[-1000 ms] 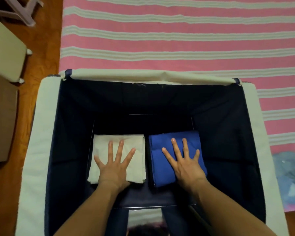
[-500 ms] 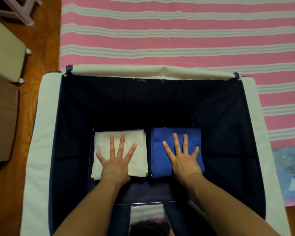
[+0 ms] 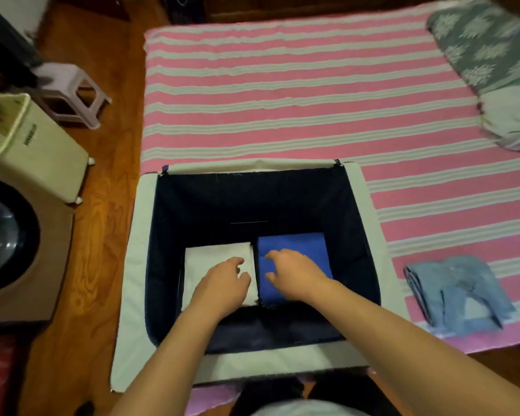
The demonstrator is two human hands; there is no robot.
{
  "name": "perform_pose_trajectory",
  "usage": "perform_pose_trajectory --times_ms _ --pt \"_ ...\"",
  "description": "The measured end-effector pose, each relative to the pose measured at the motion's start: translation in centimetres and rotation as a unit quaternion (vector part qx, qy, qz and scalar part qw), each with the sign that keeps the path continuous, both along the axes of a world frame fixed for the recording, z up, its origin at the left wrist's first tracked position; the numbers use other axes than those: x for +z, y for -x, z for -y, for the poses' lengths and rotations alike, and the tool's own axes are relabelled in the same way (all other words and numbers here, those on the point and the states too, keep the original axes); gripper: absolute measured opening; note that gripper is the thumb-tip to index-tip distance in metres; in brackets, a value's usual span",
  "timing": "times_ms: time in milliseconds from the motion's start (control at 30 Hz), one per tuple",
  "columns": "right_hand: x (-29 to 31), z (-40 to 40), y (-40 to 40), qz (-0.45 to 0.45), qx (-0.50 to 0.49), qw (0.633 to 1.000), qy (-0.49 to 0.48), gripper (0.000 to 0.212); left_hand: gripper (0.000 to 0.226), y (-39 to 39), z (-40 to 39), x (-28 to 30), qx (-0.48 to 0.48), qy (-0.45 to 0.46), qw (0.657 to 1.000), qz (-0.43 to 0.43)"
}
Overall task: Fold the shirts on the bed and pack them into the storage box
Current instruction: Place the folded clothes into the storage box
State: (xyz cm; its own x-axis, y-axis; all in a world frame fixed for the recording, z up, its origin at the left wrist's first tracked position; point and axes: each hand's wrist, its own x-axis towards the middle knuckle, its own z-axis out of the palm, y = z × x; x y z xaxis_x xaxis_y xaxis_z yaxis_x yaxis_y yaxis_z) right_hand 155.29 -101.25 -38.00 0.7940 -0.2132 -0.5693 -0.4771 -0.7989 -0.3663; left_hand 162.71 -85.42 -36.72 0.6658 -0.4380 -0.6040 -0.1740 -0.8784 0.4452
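Observation:
A dark navy storage box (image 3: 138,259) with a pale rim stands at the near corner of the bed. On its floor lie a folded white shirt (image 3: 204,259) on the left and a folded blue shirt (image 3: 297,244) on the right, side by side. My left hand (image 3: 222,283) hovers over the white shirt with fingers loosely curled, holding nothing. My right hand (image 3: 294,273) is over the blue shirt, fingers loosely bent, holding nothing. A light blue shirt (image 3: 457,292) lies roughly folded on the bed to the right of the box.
The bed (image 3: 282,100) has a pink and white striped sheet. A grey patterned pillow (image 3: 487,40) and pale bedding (image 3: 514,118) sit at the far right. On the wooden floor to the left stand a cream appliance (image 3: 27,145), a plastic stool (image 3: 69,91) and a round-fronted machine (image 3: 9,235).
Both hands lifted off the shirts, where they pressed flat, and their fingers now curl loosely. The view pulled back and up, showing more of the bed and floor.

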Motion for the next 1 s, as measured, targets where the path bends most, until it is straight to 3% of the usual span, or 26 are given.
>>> perform_pose_trajectory --times_ms 100,167,233,333,367,500,600,800,933,1000 --pt "3.9 1.2 2.8 0.12 -0.101 0.987 -0.039 0.038 0.035 3.0 1.3 3.9 0.065 0.135 0.988 0.022" --pt "6.1 3.0 5.5 0.207 -0.186 0.96 -0.043 0.032 0.024 5.3 4.3 6.4 0.075 0.222 0.972 0.02" --pt "8.2 5.4 9.1 0.271 -0.278 0.92 -0.049 0.029 0.018 8.1 7.8 9.4 0.119 0.314 0.939 -0.069" --pt "10.5 10.4 16.4 0.301 -0.385 0.872 -0.015 0.028 0.017 13.0 12.6 14.0 0.189 0.404 0.843 -0.301" --pt "10.6 12.4 19.2 0.296 -0.411 0.862 -0.004 0.028 0.019 14.7 14.1 15.0 0.184 0.412 0.827 -0.336" --pt "7.8 20.3 30.3 0.223 -0.484 0.846 0.021 0.025 0.02 22.6 19.3 14.8 0.134 0.381 0.841 -0.359" --pt "3.9 25.2 36.5 0.182 -0.496 0.849 0.013 0.022 0.019 28.8 23.7 10.7 0.127 0.314 0.861 -0.38" --pt "-4.8 33.7 47.3 0.048 -0.439 0.895 -0.07 0.029 0.014 39.5 30.5 0.3 0.277 0.155 0.877 -0.362" --pt "-9.3 39.2 52.1 -0.004 -0.449 0.891 -0.072 0.032 0.013 42.7 32.4 -5.6 0.299 0.099 0.891 -0.326" --pt "-12.3 42.4 51.4 0.006 -0.419 0.904 -0.081 0.042 0.022 42.6 34.4 -9.4 0.26 0.083 0.927 -0.257"
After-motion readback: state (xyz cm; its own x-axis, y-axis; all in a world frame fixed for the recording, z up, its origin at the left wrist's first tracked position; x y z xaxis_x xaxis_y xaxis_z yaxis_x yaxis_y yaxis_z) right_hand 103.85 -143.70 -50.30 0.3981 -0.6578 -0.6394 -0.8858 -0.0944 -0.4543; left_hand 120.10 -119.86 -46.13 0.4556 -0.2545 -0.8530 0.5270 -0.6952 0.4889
